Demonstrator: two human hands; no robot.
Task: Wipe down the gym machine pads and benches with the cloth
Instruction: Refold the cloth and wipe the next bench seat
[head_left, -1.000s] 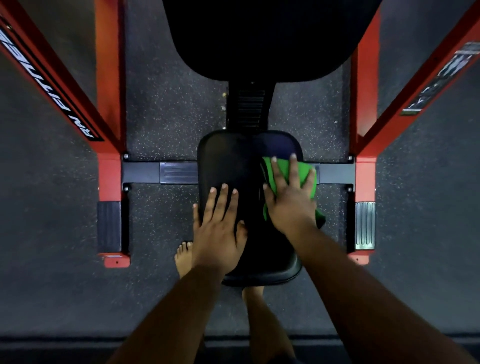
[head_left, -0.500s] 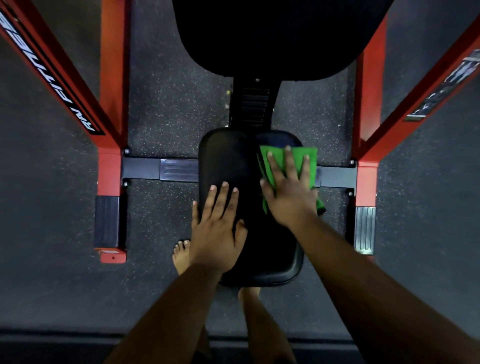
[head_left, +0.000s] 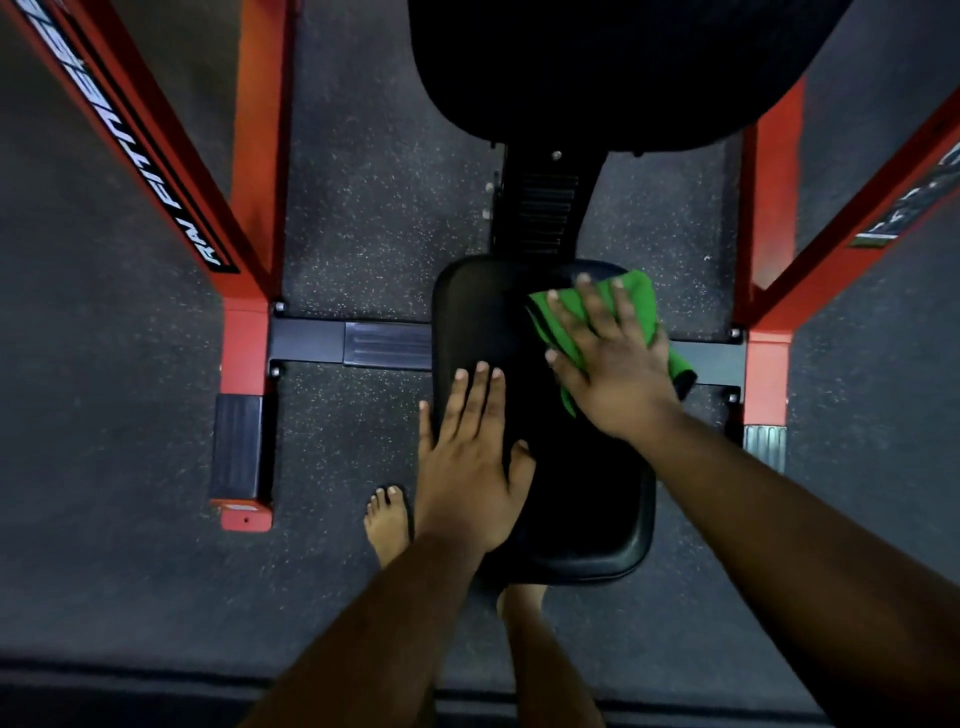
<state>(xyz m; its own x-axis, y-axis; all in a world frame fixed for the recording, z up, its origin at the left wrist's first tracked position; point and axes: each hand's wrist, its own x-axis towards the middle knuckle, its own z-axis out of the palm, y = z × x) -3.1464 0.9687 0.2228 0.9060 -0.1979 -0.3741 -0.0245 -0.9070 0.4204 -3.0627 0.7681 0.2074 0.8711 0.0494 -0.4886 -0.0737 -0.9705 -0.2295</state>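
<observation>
Both hands flat: left (head_left: 470, 467) on seat pad (head_left: 582, 509), right (head_left: 610, 358) pressing cloth (head_left: 641, 301).

Dim, murky light – dark pads lose detail – wide-angle bending at edges.

A: Any change? Right hand (head_left: 615, 364) now sits nearer the seat pad's (head_left: 478, 322) far right corner, green cloth (head_left: 636, 304) under it.

B: Noted. Fingers now angle leftward.
</observation>
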